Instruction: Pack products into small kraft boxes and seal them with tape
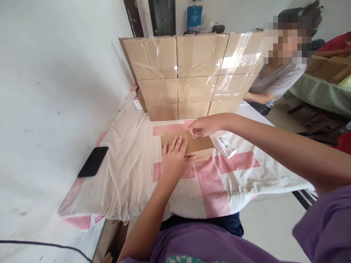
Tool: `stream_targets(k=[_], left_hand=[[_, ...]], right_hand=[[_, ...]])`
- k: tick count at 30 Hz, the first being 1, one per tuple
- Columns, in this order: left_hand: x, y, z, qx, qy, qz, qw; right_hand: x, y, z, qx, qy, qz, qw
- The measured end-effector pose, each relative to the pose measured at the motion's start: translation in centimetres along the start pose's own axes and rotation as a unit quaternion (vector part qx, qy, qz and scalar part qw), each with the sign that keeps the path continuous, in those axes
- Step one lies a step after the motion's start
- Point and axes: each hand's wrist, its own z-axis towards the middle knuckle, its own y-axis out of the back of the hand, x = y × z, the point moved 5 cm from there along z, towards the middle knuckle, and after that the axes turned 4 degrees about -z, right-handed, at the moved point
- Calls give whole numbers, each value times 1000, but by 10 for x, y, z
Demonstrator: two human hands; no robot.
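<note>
A small closed cardboard box (201, 145) lies flat on the cloth-covered table in front of me. My left hand (175, 153) rests on its left part, fingers spread over the top and thumb along the near side. Above the box's far edge is my right hand (201, 127), its fingers curled into a pinch close to the lid. A faint pale sliver shows under those fingertips, too small to name. Just right of the box stands a white tape dispenser (226, 147) with a roll of clear tape in it.
A wall of stacked, taped cardboard boxes (196, 54) rises at the table's far side. A black phone (93, 162) lies at the left edge by the white wall. Pink-and-white cloth (131, 182) covers the table in wrinkles. Another person (282, 78) is behind the stack, right.
</note>
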Motion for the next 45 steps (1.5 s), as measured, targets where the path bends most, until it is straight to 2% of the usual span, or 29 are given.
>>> stream_targets(k=[4,8,12,18,25,28,37,42,45], left_hand=[[-2,4,0,-6,-10,5,1000],[-3,7,1,-1,-12,13,1000],[-4,8,2,-3,-18,16,1000],[-6,9,4,-26,-25,23,999],[-5,7,4,18,4,27,999],[-7,7,3,33,-6,38,999],[-7,9,4,42,-15,39,998],[-5,9,3,13,-15,27,999],[-7,9,3,33,-22,41,998]], right_hand=[[-2,16,3,-3,3,-37,999],[5,27,-2,-25,35,-67,997],[9,19,-1,7,45,-62,997],[14,6,19,56,48,-86,994],[24,9,32,61,45,-117,990],[28,8,34,78,37,-114,990],[25,21,26,31,5,1,1000],[26,16,25,58,15,-33,998],[29,9,30,79,18,-79,994]])
